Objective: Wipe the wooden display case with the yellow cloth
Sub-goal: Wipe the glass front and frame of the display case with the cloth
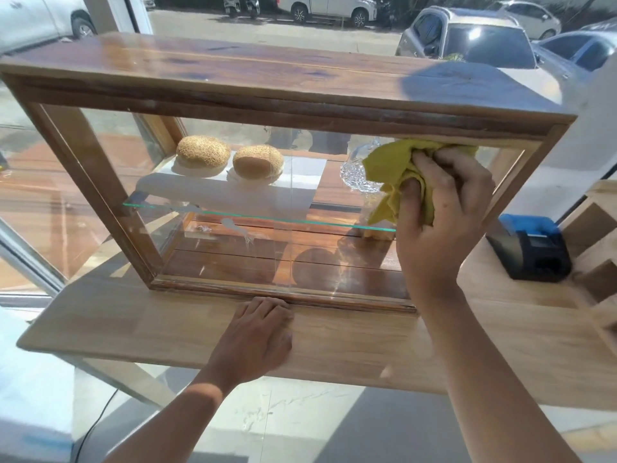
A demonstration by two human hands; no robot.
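Note:
The wooden display case [253, 98] with glass front stands on a light wooden counter [350, 345]. My right hand [444, 208] grips the bunched yellow cloth [394, 172] and presses it against the glass near the case's upper right, just under the top frame. My left hand [263, 332] rests flat on the counter, fingertips touching the case's bottom frame, holding nothing. Two sesame buns [230, 158] lie on the glass shelf inside.
A foil-wrapped item [354, 175] sits inside the case behind the cloth. A black and blue device [531, 252] stands on the counter to the right, beside wooden shelving [601, 228]. Parked cars show through the window behind. A cable hangs below the counter.

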